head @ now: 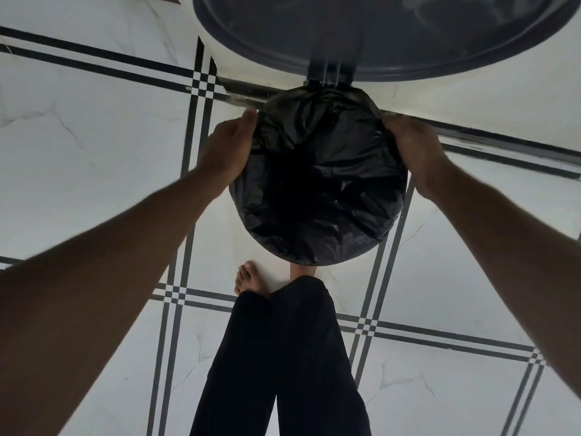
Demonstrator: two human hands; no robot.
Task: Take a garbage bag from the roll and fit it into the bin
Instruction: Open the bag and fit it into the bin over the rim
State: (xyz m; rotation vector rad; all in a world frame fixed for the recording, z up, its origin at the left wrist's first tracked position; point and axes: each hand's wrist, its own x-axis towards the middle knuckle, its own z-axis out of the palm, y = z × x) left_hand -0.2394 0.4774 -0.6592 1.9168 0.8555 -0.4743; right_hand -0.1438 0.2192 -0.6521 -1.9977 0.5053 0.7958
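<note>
- The garbage bag (317, 174) already sits in the bin (405, 196), mouth folded over most of the rim, lid (377, 29) up.
- Left hand (229, 146) and right hand (415, 149) each have a curled grip on the bag's edge at opposite sides.
- Next, I'd guess: tug the edge down evenly, then release.

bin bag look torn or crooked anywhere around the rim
No tear shows. The black bag is crumpled but covers the whole bin mouth, with the left hand and right hand gripping its sides. The lid stands open.
</note>
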